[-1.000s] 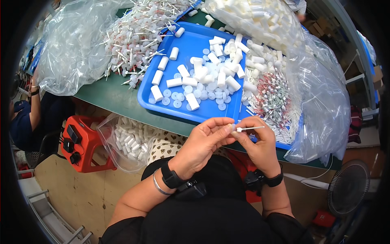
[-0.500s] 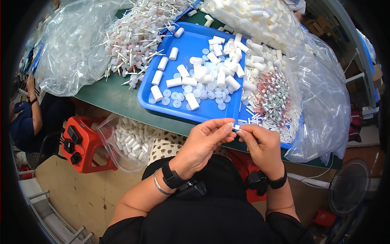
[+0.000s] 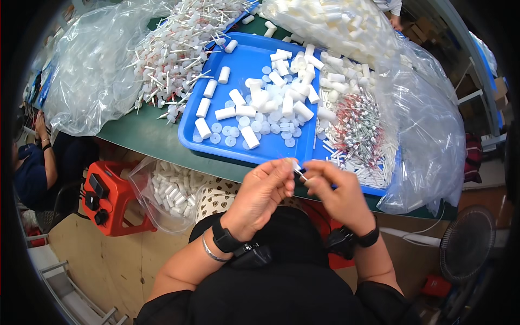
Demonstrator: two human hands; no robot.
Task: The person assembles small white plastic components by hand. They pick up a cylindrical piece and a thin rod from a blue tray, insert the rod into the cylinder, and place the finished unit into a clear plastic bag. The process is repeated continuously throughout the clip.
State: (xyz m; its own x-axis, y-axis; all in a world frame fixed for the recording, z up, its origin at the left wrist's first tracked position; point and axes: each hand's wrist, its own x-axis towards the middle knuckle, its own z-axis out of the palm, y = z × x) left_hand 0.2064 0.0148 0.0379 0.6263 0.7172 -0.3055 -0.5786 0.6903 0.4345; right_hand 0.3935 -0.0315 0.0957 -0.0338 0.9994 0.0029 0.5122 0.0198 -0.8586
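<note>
Over the near edge of the table, my left hand is closed, pinching a small white piece between thumb and fingertips. A thin white stick slants from that piece toward my right hand, whose bent thumb and forefinger close at its lower end. Slight blur and the fingers hide how the two parts fit together. Just beyond my hands lies a blue tray with thick white foam cylinders and flat translucent discs, several of each.
Short white tubes and red-and-silver small parts are heaped right of the tray. Assembled white sticks with discs pile up at left, beside a clear plastic bag. A red stool, a bag of white cylinders and a fan stand lower.
Both hands have shifted slightly left and a little lower. The thin stick now shows between them, and my right fingers have drawn apart from the left fingertips.
</note>
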